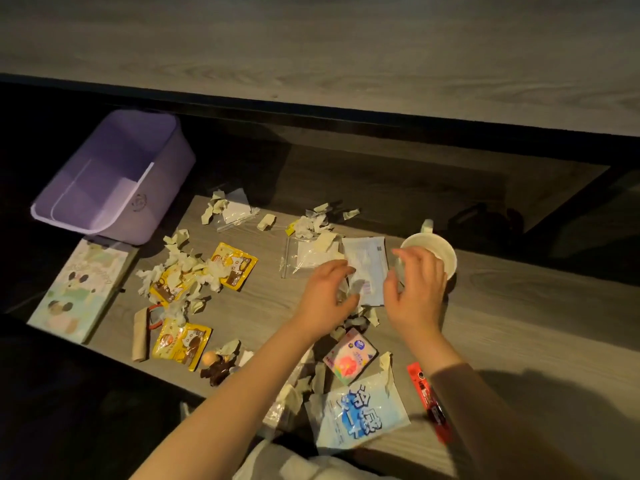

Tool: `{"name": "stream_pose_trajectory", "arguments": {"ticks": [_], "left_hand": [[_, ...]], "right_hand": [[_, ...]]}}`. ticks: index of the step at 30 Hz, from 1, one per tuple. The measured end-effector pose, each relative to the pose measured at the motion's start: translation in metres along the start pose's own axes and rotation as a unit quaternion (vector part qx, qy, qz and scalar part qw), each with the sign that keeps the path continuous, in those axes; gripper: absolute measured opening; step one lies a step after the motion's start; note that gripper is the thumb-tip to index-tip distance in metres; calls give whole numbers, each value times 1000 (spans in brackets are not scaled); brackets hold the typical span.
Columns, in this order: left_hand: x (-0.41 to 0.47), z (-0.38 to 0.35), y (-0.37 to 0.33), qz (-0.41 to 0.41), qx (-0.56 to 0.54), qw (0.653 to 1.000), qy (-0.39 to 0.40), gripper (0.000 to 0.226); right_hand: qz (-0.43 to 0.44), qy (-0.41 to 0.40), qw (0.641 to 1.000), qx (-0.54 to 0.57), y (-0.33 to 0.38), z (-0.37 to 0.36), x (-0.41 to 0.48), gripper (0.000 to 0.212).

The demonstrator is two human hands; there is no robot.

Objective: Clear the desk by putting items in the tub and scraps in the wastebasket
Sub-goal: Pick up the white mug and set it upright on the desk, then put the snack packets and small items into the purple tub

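The wooden desk [519,341] is littered with torn paper scraps [183,268] and packets. My left hand [327,292] curls its fingers and thumb round a bunch of crumpled scraps at the left edge of a white flat packet [367,265]. My right hand [417,289] hovers at that packet's right edge with loosely curved fingers; I see nothing plainly held in it. The empty purple tub [166,188] stands tilted at the desk's far left corner, well away from both hands. No wastebasket is in view.
A white cup [440,251] stands just behind my right hand. Yellow snack pouches [235,268] and a picture book [79,289] lie to the left. Near me lie a pink tissue pack [349,355], a blue-and-white pouch [360,414] and a red stick packet [429,400].
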State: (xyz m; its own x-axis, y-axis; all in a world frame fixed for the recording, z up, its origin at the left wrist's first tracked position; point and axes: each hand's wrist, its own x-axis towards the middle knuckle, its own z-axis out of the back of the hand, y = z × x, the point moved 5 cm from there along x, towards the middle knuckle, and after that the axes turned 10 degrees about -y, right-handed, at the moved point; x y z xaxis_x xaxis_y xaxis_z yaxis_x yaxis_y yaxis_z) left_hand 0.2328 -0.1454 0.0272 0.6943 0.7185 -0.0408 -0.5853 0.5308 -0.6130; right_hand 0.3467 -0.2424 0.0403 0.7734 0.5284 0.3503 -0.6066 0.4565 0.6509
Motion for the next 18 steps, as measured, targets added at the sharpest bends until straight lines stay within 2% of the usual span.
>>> {"name": "stream_pose_trajectory", "arguments": {"ticks": [3, 6, 9, 12, 18], "left_hand": [[-33, -11, 20, 7, -5, 1000, 12, 57], [-60, -23, 31, 9, 3, 1000, 17, 79], [-85, -33, 37, 11, 11, 999, 35, 96], [-107, -45, 41, 13, 63, 996, 69, 115], [-134, -61, 50, 39, 148, 982, 109, 120]], "right_hand": [[27, 50, 998, 9, 2, -12, -28, 38], [19, 96, 995, 0, -10, -19, -56, 38], [-25, 109, 993, -33, -25, -16, -80, 36], [-60, 119, 988, -84, -43, -8, -105, 43], [-91, 184, 972, -110, -63, -7, -140, 49]]}}
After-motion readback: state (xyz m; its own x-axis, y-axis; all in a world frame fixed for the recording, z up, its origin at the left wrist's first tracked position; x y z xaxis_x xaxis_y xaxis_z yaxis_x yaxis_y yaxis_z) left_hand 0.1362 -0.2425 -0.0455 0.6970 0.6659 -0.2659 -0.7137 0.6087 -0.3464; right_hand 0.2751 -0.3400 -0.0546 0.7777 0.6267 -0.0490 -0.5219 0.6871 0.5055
